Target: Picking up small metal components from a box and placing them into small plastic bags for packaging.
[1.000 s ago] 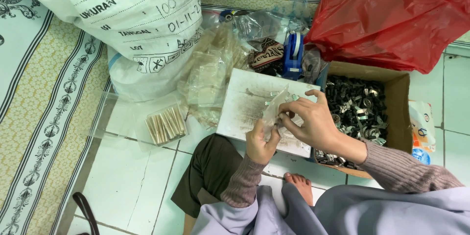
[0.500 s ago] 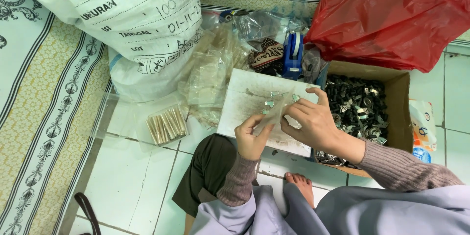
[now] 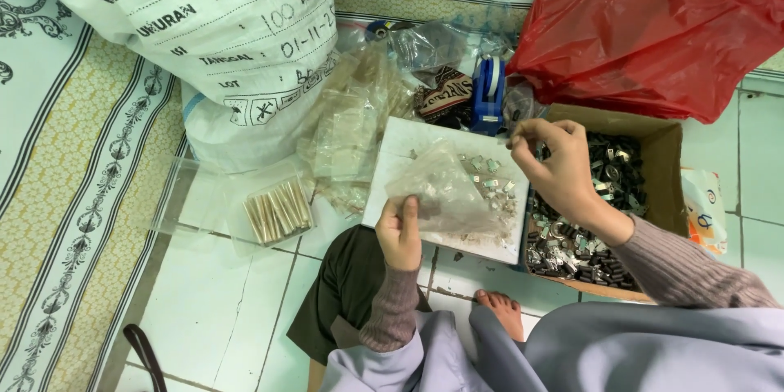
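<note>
My left hand (image 3: 400, 233) grips the near corner of a small clear plastic bag (image 3: 445, 188) that lies over a white board (image 3: 392, 147) on my knee. A few small metal parts (image 3: 490, 175) are scattered on the board beside the bag. My right hand (image 3: 555, 167) hovers at the board's right edge, over the rim of a cardboard box (image 3: 665, 155) full of small metal parts. Its fingertips are pinched together near the top; whether a part is between them is too small to tell.
A big white printed sack (image 3: 188, 24) stands at the back left, a red plastic bag (image 3: 653, 33) at the back right. A heap of clear bags (image 3: 351, 122), a blue tape dispenser (image 3: 488, 94) and a bundle of small sticks (image 3: 278, 211) lie on the tiled floor.
My right hand has lifted off the bag and moved right toward the box. My left hand slid down to the bag's near corner; the bag now lies flatter on the board.
</note>
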